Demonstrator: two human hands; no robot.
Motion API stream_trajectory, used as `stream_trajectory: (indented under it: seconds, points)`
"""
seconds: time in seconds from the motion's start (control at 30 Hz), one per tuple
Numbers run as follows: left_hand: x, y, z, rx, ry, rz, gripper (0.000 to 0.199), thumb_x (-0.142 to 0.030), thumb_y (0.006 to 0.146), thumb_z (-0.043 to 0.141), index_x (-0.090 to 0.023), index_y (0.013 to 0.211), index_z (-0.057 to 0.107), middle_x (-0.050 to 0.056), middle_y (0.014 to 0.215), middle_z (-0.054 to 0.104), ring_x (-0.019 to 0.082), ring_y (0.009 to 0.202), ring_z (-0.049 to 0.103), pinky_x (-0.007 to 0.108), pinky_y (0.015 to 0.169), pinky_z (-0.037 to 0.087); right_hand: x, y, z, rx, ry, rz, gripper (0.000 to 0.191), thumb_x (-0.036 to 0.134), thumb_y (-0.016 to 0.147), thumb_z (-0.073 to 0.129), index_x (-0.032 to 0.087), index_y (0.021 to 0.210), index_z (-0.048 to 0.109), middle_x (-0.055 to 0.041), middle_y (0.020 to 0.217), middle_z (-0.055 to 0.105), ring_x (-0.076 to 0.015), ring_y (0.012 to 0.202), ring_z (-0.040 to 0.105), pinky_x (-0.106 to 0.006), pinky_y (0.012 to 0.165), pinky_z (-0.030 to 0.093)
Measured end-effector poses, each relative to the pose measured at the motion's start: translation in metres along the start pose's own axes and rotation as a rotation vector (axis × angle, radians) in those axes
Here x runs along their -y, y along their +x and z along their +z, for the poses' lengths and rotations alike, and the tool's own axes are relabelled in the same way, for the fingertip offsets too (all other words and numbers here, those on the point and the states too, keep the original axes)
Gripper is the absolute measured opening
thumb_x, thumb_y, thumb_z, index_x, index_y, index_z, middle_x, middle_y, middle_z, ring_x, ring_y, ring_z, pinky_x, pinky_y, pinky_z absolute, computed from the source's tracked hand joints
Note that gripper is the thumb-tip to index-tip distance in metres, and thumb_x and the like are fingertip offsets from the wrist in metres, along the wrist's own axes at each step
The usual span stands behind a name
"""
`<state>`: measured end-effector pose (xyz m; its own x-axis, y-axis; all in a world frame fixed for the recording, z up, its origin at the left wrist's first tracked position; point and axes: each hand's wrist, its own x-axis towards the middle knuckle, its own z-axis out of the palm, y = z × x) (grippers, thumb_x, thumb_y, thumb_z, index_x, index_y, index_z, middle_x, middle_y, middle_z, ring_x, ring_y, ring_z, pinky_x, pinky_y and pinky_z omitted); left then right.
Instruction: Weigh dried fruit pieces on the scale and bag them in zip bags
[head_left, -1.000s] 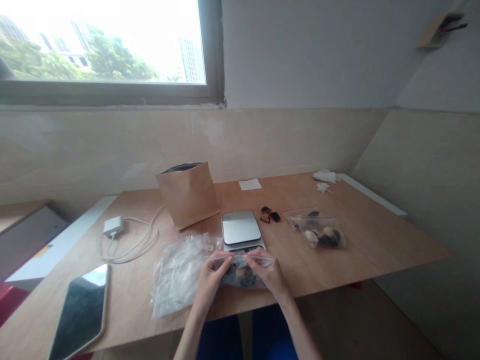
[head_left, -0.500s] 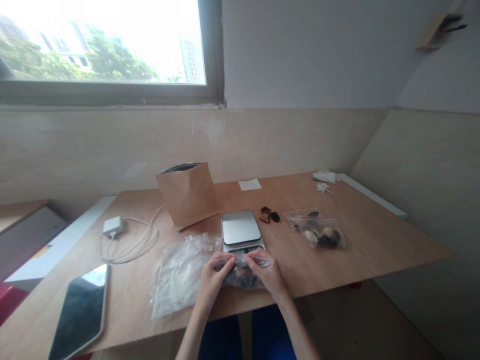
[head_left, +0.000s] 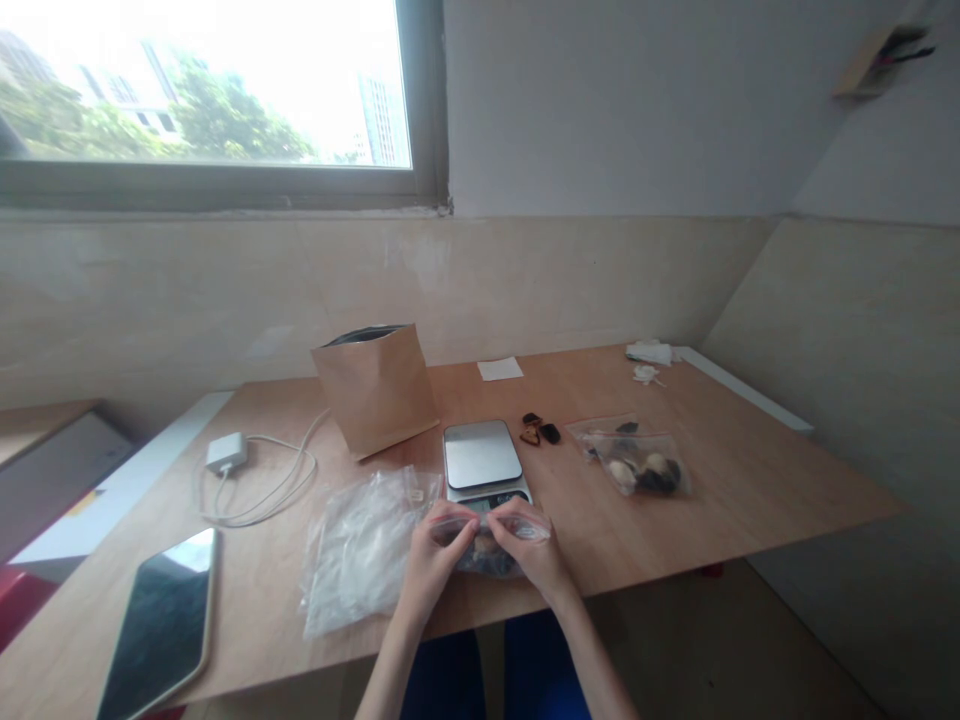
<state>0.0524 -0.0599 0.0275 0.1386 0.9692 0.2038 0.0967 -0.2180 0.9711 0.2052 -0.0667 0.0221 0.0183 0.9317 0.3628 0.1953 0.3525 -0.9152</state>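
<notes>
A clear zip bag [head_left: 491, 562] with dark and brown pieces inside is at the table's front edge. My left hand [head_left: 442, 540] pinches its red-lined top edge on the left, and my right hand [head_left: 523, 540] pinches the same edge on the right, thumbs close together. Just beyond the hands lies a kitchen scale [head_left: 482, 455] with a bare silver plate. Several dark dried pieces [head_left: 540, 430] rest right of the scale. Farther right is another clear bag [head_left: 634, 465] holding pale and dark pieces. Left of my hands lies a pile of clear plastic bags [head_left: 364, 560].
A brown paper bag [head_left: 377, 390] stands open behind the plastic bags. A white charger [head_left: 226, 453] with its cable and a tablet [head_left: 161, 625] are on the left. White paper [head_left: 500, 369] lies at the back, and crumpled white items [head_left: 649, 354] at the back right.
Both hands have shifted slightly to the right along the bag's top edge, and the thumbs are closer together. The bag has moved a little with them.
</notes>
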Motion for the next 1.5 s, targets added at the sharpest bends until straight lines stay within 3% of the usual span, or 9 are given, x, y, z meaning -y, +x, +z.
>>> stream_trajectory:
  seconds: [0.5, 0.9, 1.13, 1.3, 1.5]
  points:
    - [0.0024, -0.0001, 0.0017, -0.049, 0.009, -0.018, 0.021, -0.037, 0.075, 0.059, -0.017, 0.075, 0.060, 0.003, 0.074, 0.064, 0.016, 0.070, 0.061, 0.025, 0.065, 0.048, -0.0041, 0.0006, 0.0063, 0.019, -0.019, 0.008, 0.009, 0.027, 0.078, 0.059, 0.020, 0.076, 0.064, -0.0012, 0.074, 0.062, -0.0143, 0.072, 0.060, -0.024, 0.067, 0.049]
    - [0.0037, -0.0006, 0.0017, -0.060, -0.050, -0.024, 0.025, -0.037, 0.072, 0.063, -0.016, 0.061, 0.055, 0.001, 0.066, 0.055, 0.013, 0.064, 0.053, 0.023, 0.061, 0.042, -0.0006, -0.0009, 0.0052, 0.004, -0.042, -0.004, 0.015, 0.029, 0.080, 0.057, 0.019, 0.070, 0.063, -0.0011, 0.068, 0.061, -0.0133, 0.066, 0.058, -0.023, 0.062, 0.046]
    - [0.0000, -0.0007, -0.0012, -0.127, -0.065, -0.081, 0.028, -0.040, 0.070, 0.063, -0.016, 0.058, 0.056, 0.002, 0.064, 0.058, 0.014, 0.065, 0.054, 0.023, 0.064, 0.042, -0.0078, -0.0026, 0.0055, -0.078, 0.095, 0.111, 0.021, 0.037, 0.081, 0.057, 0.017, 0.077, 0.063, -0.0023, 0.071, 0.064, -0.0148, 0.068, 0.061, -0.023, 0.063, 0.049]
    - [0.0003, -0.0022, -0.0022, -0.112, -0.083, -0.144, 0.026, -0.040, 0.069, 0.064, -0.016, 0.061, 0.062, 0.001, 0.062, 0.063, 0.015, 0.064, 0.056, 0.023, 0.064, 0.043, -0.0051, -0.0037, 0.0018, -0.134, 0.080, 0.100, 0.023, 0.039, 0.078, 0.060, 0.017, 0.070, 0.063, -0.0030, 0.069, 0.064, -0.0159, 0.068, 0.061, -0.024, 0.064, 0.049]
    - [0.0025, -0.0032, -0.0038, -0.136, -0.129, -0.195, 0.031, -0.045, 0.072, 0.061, -0.015, 0.069, 0.068, 0.003, 0.066, 0.066, 0.016, 0.066, 0.059, 0.024, 0.063, 0.045, -0.0028, -0.0032, 0.0032, -0.108, 0.146, 0.129, 0.029, 0.044, 0.078, 0.058, 0.017, 0.072, 0.063, -0.0042, 0.070, 0.065, -0.0162, 0.066, 0.061, -0.024, 0.061, 0.049]
